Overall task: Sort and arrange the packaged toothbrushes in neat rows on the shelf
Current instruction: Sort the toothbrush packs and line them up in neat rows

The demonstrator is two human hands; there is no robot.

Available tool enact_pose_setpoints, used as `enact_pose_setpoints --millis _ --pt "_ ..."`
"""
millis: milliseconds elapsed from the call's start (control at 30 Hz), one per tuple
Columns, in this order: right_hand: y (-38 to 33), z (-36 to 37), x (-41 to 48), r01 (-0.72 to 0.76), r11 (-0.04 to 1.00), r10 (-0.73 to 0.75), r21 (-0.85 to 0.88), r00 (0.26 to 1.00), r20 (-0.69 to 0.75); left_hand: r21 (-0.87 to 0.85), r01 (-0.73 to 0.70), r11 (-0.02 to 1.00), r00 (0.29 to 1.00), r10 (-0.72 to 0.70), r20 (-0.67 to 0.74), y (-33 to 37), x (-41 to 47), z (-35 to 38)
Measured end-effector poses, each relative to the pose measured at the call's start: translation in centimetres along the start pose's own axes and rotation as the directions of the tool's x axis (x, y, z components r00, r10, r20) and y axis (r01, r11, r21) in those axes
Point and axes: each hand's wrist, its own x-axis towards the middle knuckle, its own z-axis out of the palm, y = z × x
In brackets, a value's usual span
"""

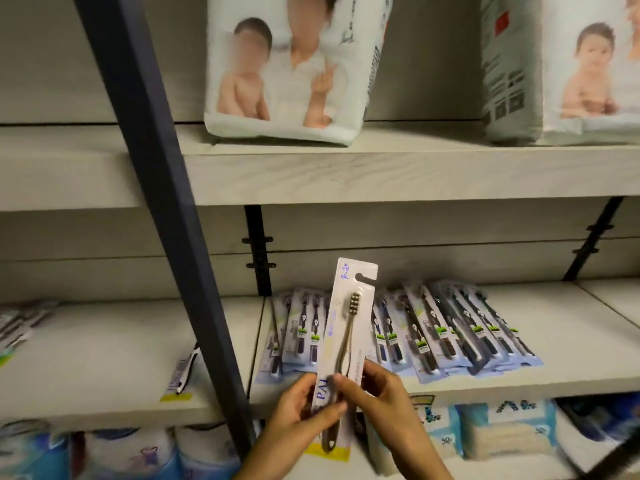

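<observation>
1. A store rack is filling the view, with pale wood-look boards and a dark metal upright (pixel 166 188) running slantwise down the left half
2. On the upper shelf (pixel 381 174) two white diaper packs are standing, one near the upright (pixel 294 64) and one at the right edge (pixel 571 71)
3. On the middle shelf (pixel 485 379) a row of packaged toothbrushes (pixel 433 330) is lying flat, the packs overlapping and leaning at slightly different angles, reaching from the left end of the bay towards its middle
4. Left of the upright, a single toothbrush pack (pixel 185 372) is lying near the front edge of the neighbouring board, and more packs (pixel 20 323) are showing blurred at that board's left edge
5. Below, tissue packs (pixel 502 431) and wrapped rolls (pixel 131 452) are sitting on the lowest level
6. A white carded toothbrush (pixel 346 341) is being held upright in the air, hang hole on top and brush head up, in front of the middle shelf's front edge and covering the left part of the row
7. The left hand (pixel 301 414) is gripping the card's lower part, thumb pressing on the front and fingers curling behind
8. The right hand (pixel 384 393) is pinching the card's right edge, thumb lying across the front
</observation>
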Motion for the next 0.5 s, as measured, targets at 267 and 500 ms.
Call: enact_pose_setpoints --millis 267,500 --pt "-2.2 3.0 -1.8 0.043 0.999 -0.042 -0.019 0.998 0.051 0.137 -0.116 0.984 0.989 0.127 -0.077 2.6 -4.4 -8.1" --pt "-3.3 8.9 -3.3 0.116 0.991 -0.109 -0.071 0.990 0.088 0.047 -0.229 0.972 0.957 0.234 -0.172 4.4 -7.7 -17.9"
